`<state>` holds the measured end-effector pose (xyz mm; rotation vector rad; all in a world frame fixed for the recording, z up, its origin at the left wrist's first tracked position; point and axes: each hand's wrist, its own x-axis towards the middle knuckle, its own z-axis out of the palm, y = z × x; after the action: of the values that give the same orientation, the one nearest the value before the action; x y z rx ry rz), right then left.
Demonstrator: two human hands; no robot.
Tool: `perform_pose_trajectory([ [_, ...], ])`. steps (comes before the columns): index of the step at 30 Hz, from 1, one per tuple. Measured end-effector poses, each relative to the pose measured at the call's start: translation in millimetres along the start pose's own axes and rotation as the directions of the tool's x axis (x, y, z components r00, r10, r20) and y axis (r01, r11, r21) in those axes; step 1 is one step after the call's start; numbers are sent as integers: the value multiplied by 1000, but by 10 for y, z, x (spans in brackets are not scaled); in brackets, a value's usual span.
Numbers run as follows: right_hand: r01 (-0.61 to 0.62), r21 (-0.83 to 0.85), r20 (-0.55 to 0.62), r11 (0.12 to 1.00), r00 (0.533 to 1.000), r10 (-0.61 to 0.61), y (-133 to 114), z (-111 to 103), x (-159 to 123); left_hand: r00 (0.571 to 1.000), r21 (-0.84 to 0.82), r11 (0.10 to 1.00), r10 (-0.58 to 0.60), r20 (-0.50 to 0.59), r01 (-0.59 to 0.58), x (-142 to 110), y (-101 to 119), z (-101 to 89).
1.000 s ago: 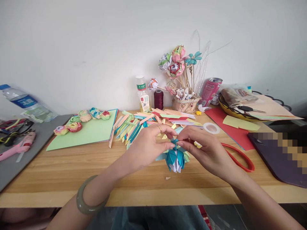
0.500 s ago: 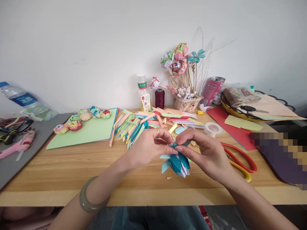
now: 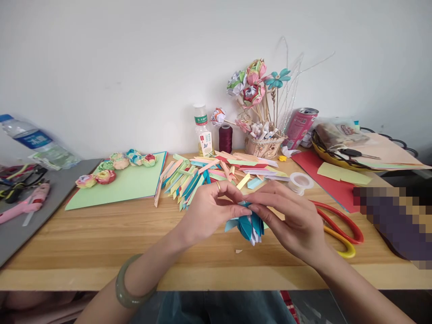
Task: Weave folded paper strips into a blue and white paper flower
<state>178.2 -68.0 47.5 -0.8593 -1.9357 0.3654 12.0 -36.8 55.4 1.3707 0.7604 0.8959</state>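
Observation:
Between my two hands, above the front of the wooden table (image 3: pixel 128 252), hangs a blue and white folded-paper flower (image 3: pixel 249 227), its petals pointing down. My left hand (image 3: pixel 212 209) pinches its top between thumb and fingers. From the other side, my right hand (image 3: pixel 290 216) grips the same top, fingertips meeting those of the left. The fingers hide the exact spot they press. Just behind lies a pile of folded paper strips (image 3: pixel 189 180) in many colours.
Scissors (image 3: pixel 340 225) with red and yellow handles lie by my right forearm, near a tape roll (image 3: pixel 300 181). Small paper flowers (image 3: pixel 105 177) rest on green paper (image 3: pixel 128 191) at left. Behind stand a bottle (image 3: pixel 203 135), a thread spool (image 3: pixel 225 139), a flower basket (image 3: pixel 265 146) and a pink can (image 3: pixel 301 128).
My right fingers have shifted over the flower's top and lie flatter, closer to my left fingertips. The flower has turned and risen slightly. Both hands still hold it.

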Motion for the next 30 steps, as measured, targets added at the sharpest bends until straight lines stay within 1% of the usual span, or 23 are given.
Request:
perform_pose_trajectory([
  [4, 18, -90, 3, 996, 1000, -18, -20, 4, 19, 999, 24, 999, 29, -19, -28, -13, -18, 5],
  [5, 5, -91, 4, 996, 1000, -5, -28, 2, 27, 999, 38, 999, 37, -18, -37, -15, -17, 5],
  [7, -58, -74, 26, 996, 998, 60, -43, -14, 46, 998, 76, 996, 56, -16, -55, -19, -9, 1],
  [9, -138, -61, 88, 989, 986, 143, -56, -51, 65, 996, 119, 990, 83, -14, -81, -24, -3, -4],
  [11, -183, -63, 182, 981, 964, 191, -65, -100, 83, 995, 160, 982, 100, -2, -98, -29, -4, -8],
  [14, -176, -82, 302, 981, 934, 193, -71, -160, 110, 995, 209, 973, 99, 22, -101, -27, -19, -11],
  [17, -159, -87, 341, 983, 923, 180, -61, -167, 136, 996, 221, 972, 70, 50, -80, 1, -24, -19],
  [19, -192, -58, 320, 980, 926, 200, -39, -144, 148, 997, 194, 979, 46, 57, -56, 33, -13, -37],
  [20, -233, -30, 293, 972, 928, 231, -21, -126, 152, 998, 173, 984, 45, 43, -52, 49, -7, -50],
  [22, -343, 58, 216, 938, 921, 323, 23, -82, 153, 998, 111, 992, 60, -29, -56, 73, -4, -79],
  [24, -454, 160, 153, 876, 888, 433, 69, -35, 153, 987, 20, 997, 78, -138, -76, 77, -30, -98],
  [25, -501, 201, 132, 842, 865, 484, 89, -14, 155, 987, -43, 996, 75, -142, -82, 71, -54, -101],
  [26, -538, 238, 115, 809, 842, 527, 104, 5, 160, 990, -77, 994, 65, -122, -74, 62, -84, -98],
  [28, -586, 294, 95, 755, 804, 587, 121, 30, 179, 995, -60, 998, 28, -96, -34, 41, -144, -81],
  [30, -601, 328, 105, 728, 790, 604, 126, 38, 208, 998, -49, 998, -47, -50, 45, 28, -185, -57],
])
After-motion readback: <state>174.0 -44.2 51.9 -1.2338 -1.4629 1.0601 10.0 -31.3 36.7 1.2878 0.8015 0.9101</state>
